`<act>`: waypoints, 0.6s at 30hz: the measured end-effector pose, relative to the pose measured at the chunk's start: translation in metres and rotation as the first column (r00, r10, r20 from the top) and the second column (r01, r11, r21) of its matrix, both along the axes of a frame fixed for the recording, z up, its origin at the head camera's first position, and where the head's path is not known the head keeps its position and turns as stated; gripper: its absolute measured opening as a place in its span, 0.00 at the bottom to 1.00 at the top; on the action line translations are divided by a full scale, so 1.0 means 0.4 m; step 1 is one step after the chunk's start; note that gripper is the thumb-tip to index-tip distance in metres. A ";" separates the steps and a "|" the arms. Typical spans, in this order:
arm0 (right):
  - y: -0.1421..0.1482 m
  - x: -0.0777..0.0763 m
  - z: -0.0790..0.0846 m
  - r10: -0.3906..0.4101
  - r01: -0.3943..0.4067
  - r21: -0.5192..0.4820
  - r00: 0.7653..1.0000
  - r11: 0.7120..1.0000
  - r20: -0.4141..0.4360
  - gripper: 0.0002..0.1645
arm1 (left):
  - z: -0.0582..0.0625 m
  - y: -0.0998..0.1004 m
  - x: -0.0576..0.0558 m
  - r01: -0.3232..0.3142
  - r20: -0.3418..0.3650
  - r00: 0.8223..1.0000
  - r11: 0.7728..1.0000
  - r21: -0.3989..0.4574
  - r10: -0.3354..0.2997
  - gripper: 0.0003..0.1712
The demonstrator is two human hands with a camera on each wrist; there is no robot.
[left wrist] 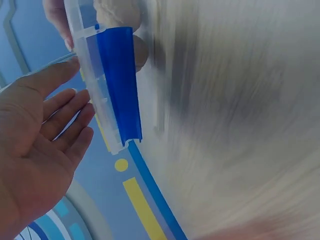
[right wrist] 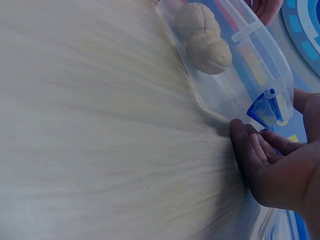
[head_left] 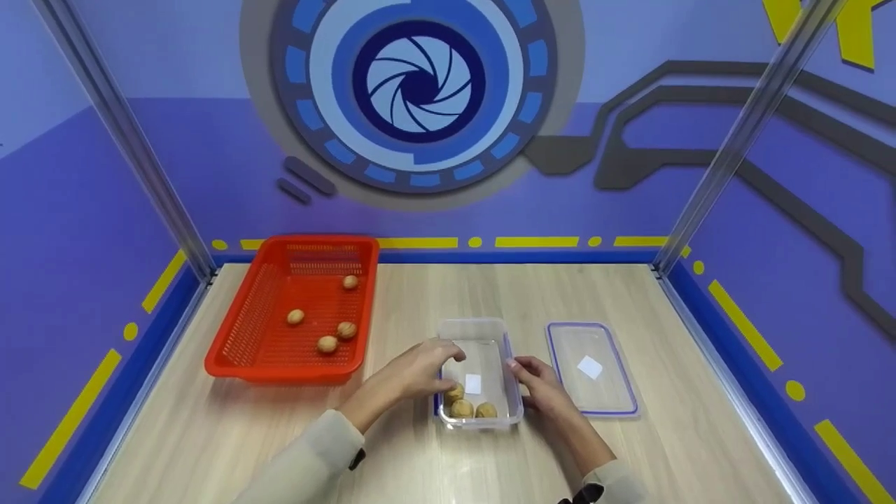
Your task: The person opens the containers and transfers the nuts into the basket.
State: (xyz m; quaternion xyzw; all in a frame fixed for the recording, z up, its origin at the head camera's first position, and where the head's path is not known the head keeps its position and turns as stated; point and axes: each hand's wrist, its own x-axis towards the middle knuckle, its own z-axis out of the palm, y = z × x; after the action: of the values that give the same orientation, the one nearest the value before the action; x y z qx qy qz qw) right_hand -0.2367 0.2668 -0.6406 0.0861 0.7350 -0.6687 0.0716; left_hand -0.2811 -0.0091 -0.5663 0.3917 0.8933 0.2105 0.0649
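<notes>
see left hand (head_left: 423, 367) loosely open over the left rim of a clear box (head_left: 474, 327), thumb and fingers apart, nothing visibly held. see right hand (head_left: 546, 392) gripping the box's right side, thumb at the rim, fingers outside by a blue flap (right wrist: 267, 110) (can't tell how firmly). find box between both hands, long axis running away from the person. count three walnuts (head_left: 462, 409) at its near end, close to left thumb; can't tell if touching. judging by layout, would call left hand between basket and box the key relation. find red basket (head_left: 294, 374) left and farther out, nearer to left hand, long axis also running away, holding four basket walnuts (head_left: 327, 344). note raised basket rim, then a strip of table (head_left: 402, 315) before the box. note lid (head_left: 602, 336) flat just beside right hand, so likely tighter there.
</notes>
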 end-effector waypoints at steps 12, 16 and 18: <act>-0.002 0.000 -0.003 -0.002 0.002 -0.005 1.000 1.000 0.005 0.32 | -0.020 0.047 -0.007 0.027 -0.055 0.998 0.983 -0.181 -0.037 0.27; -0.002 0.001 -0.003 0.003 -0.003 -0.024 1.000 1.000 0.003 0.31 | -0.028 0.053 -0.004 0.011 -0.116 0.993 0.977 -0.214 -0.037 0.27; -0.003 0.001 -0.003 -0.002 0.002 -0.033 1.000 0.999 -0.004 0.30 | -0.031 0.055 -0.002 0.005 -0.135 0.990 0.976 -0.218 -0.035 0.27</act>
State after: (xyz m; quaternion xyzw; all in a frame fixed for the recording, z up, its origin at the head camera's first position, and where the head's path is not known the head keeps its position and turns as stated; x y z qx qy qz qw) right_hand -0.2363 0.2658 -0.6419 0.0843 0.7241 -0.6808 0.0709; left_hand -0.2819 0.0131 -0.5785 0.4051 0.9092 0.0836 0.0474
